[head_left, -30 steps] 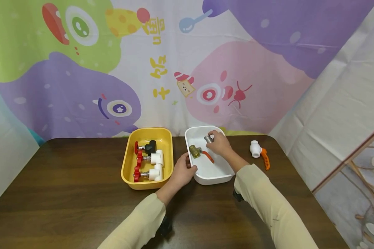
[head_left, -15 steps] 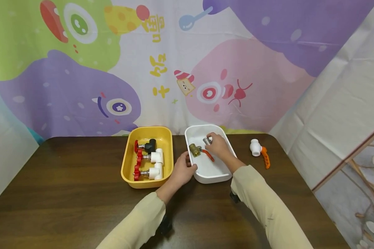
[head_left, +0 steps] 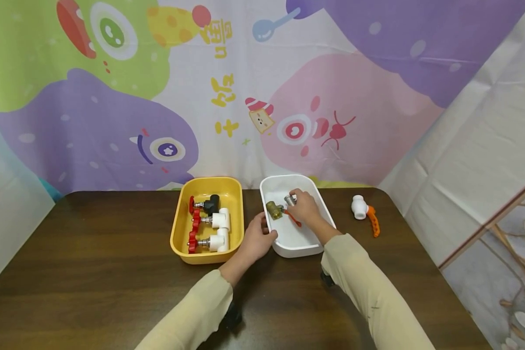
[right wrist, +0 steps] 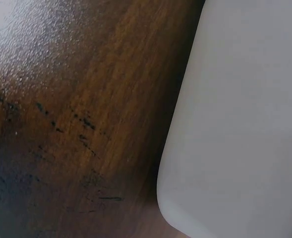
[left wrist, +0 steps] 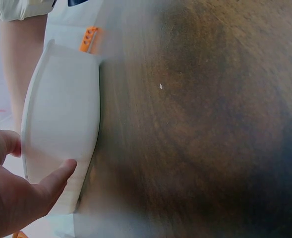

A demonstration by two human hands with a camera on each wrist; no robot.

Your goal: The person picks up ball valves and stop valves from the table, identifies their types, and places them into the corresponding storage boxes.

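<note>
In the head view, my right hand point(head_left: 305, 209) reaches into the white tray point(head_left: 295, 252) and pinches a silver metal fitting point(head_left: 290, 200), mostly hidden by the fingers. Just left of it in the tray lies a brass ball valve point(head_left: 274, 210) with a red lever handle, partly covered by the hand. My left hand point(head_left: 257, 238) holds the tray at its near left corner. Its thumb point(left wrist: 61, 173) lies on the outer wall in the left wrist view, while fingers meet the rim. Only the tray's outer wall point(right wrist: 240, 124) and the table show in the right wrist view.
Left of the white tray stands a yellow tray point(head_left: 178, 238) holding several valves with red handwheels, white and black. A white ball valve point(head_left: 359, 207) with an orange handle lies on the brown table point(head_left: 113, 272) at the right. A printed curtain point(head_left: 227, 160) hangs behind.
My right hand, with the silver fitting, has shifted slightly within the white tray, closer over the brass valve's red lever. The left hand keeps its place on the tray.
</note>
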